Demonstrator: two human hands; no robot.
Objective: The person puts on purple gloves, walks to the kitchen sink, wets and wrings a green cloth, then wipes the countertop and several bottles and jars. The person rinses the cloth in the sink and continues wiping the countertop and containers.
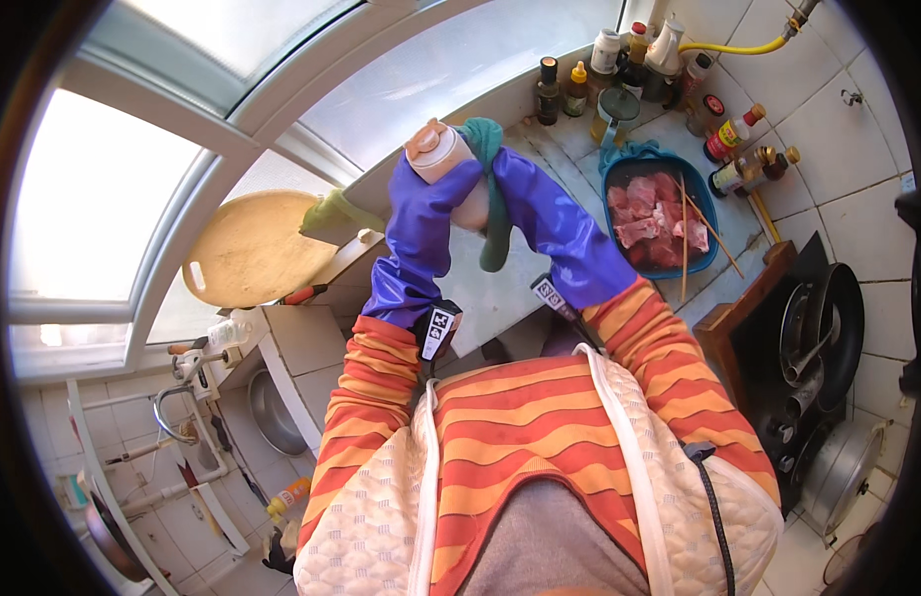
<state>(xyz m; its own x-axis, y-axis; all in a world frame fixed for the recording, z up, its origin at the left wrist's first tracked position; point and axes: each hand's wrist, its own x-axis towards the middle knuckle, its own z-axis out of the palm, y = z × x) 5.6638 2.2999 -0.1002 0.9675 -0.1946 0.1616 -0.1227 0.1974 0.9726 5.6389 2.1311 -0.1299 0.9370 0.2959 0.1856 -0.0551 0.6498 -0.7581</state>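
My left hand (427,197), in a purple rubber glove, grips a pale pink-and-white lidded container (439,153) by its side. A teal cloth (484,135) is pressed round the container's right side by my right hand (516,179), gloved in the same purple. The cloth's lower end hangs below the container. Most fingers of the right hand are hidden behind the cloth. Both hands are raised over the tiled counter (490,287), close to the window ledge.
To the right, a blue basin (712,223) holds raw meat pieces (643,216) in liquid, with chopsticks (684,231) across it. Sauce bottles (736,132) and a lidded jug (617,112) line the back corner. A round wooden board (259,246) leans at the window; a black wok (840,335) stands right.
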